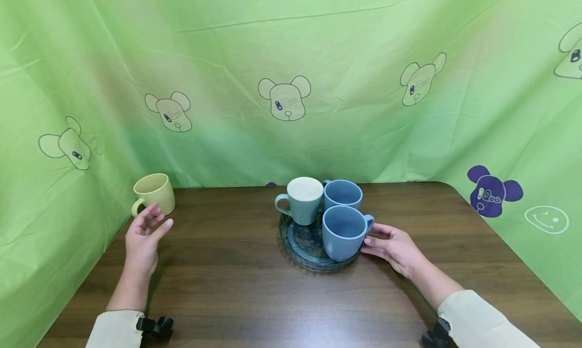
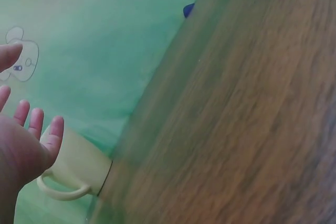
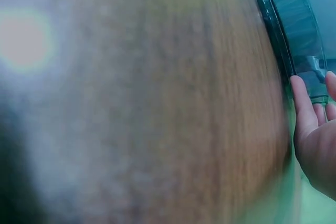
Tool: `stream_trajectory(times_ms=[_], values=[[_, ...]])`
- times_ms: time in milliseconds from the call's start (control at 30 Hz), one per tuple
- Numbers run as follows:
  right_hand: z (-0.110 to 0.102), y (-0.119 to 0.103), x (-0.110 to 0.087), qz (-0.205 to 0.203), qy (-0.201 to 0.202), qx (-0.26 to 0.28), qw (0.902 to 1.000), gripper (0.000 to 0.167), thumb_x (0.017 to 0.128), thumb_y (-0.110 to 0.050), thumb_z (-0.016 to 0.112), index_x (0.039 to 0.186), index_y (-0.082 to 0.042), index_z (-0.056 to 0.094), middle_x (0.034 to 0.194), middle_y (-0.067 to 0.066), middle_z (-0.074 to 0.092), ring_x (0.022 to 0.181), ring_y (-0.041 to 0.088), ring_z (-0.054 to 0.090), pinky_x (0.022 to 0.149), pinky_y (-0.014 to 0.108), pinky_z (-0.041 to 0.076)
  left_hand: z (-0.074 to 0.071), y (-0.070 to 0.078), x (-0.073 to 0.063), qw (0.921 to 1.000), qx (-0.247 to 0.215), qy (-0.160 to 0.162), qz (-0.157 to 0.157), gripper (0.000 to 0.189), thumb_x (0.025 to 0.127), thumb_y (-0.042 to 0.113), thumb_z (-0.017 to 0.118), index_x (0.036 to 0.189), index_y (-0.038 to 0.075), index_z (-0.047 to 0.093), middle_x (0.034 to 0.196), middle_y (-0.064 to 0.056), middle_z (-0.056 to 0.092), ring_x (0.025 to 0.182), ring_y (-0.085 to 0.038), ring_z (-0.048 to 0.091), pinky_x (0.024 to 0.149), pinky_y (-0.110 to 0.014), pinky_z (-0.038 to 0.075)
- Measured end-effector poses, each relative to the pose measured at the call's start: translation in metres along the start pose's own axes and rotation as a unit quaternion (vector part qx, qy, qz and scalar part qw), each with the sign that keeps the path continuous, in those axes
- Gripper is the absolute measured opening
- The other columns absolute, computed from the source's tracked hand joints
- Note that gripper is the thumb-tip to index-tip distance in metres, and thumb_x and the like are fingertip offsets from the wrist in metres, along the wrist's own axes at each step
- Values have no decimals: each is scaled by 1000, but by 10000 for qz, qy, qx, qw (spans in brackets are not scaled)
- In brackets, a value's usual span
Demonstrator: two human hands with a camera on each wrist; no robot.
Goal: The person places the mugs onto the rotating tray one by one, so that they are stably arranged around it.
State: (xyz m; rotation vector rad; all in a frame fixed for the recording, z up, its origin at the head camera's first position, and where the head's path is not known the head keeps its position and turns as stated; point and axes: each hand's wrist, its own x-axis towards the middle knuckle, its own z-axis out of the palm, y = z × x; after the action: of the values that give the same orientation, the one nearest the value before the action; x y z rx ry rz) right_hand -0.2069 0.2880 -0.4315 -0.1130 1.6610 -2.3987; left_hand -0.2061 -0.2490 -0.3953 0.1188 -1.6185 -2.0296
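In the head view, a pale yellow mug (image 1: 160, 195) stands at the back left. My left hand (image 1: 143, 239) is just in front of it, fingers spread and loosely bent, holding nothing. The left wrist view has the same mug (image 2: 84, 163) behind the fingers. Right of centre lies a round, dark blue-green glass plate (image 1: 295, 252). On it stand a teal mug (image 1: 305, 206) with a white inside, a blue mug (image 1: 346, 192) behind and another blue mug (image 1: 342, 239) in front. With its fingers nearly straight, my right hand (image 1: 395, 249) touches the plate's right edge, below the front mug's handle.
Brown wood-grain table (image 1: 227, 287) lies under everything. A green cloth (image 1: 227, 151) with bear-head prints hangs behind it and along both sides. Glare whitens part of the table in the right wrist view.
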Motion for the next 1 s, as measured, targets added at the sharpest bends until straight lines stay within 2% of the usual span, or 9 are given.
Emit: stream_trajectory(times_ms=[133, 300, 400, 533, 633, 833, 1000], values=[[1, 1, -1, -44, 72, -30, 10000, 37, 87, 21, 56, 103, -11, 65, 103, 6, 64, 89, 22, 69, 84, 42, 58, -6, -1, 2, 9996, -83, 251, 49, 47, 81, -21, 65, 121, 4, 65, 103, 3, 64, 98, -14, 56, 84, -14, 50], [3, 1, -3, -46, 112, -65, 9999, 37, 87, 21, 56, 104, -11, 65, 103, 7, 63, 88, 21, 69, 84, 42, 58, -12, -2, 5, 9978, -312, 568, 136, 44, 80, -20, 67, 116, 5, 69, 100, 3, 66, 95, -13, 58, 80, -12, 52], [3, 1, -3, -64, 119, -96, 9999, 36, 87, 20, 57, 104, -11, 65, 103, 6, 63, 88, 21, 69, 83, 42, 59, -16, -2, 8, 9965, -395, 733, 90, 44, 79, -20, 68, 116, 5, 69, 100, 2, 65, 94, -13, 57, 80, -12, 52], [3, 1, -3, -86, 149, -133, 9998, 36, 87, 20, 57, 104, -10, 65, 103, 6, 63, 87, 20, 69, 84, 41, 58, -21, -1, 11, 9958, -279, 871, -30, 44, 79, -18, 70, 113, 9, 70, 102, 1, 63, 96, -13, 56, 80, -10, 52], [4, 1, -4, -80, 194, -141, 9997, 36, 86, 20, 57, 104, -10, 66, 103, 6, 63, 87, 20, 69, 83, 41, 59, -24, -1, 13, 9956, -157, 917, -128, 46, 79, -17, 71, 117, 9, 68, 104, 2, 62, 98, -13, 55, 81, -9, 51], [6, 1, -6, -94, 261, -99, 9996, 37, 86, 20, 58, 103, -12, 66, 102, 6, 63, 86, 20, 69, 83, 41, 59, -28, 0, 20, 9940, -4, 1042, -326, 55, 78, -15, 73, 129, 0, 58, 108, 2, 60, 101, -12, 53, 81, -8, 49], [7, 2, -7, -61, 267, -98, 9996, 41, 84, 21, 58, 106, -14, 62, 103, 8, 61, 86, 21, 69, 83, 43, 59, -32, -2, 28, 9918, -41, 1218, -382, 55, 77, -15, 74, 128, 3, 61, 112, -1, 59, 102, -13, 52, 79, -7, 50]])
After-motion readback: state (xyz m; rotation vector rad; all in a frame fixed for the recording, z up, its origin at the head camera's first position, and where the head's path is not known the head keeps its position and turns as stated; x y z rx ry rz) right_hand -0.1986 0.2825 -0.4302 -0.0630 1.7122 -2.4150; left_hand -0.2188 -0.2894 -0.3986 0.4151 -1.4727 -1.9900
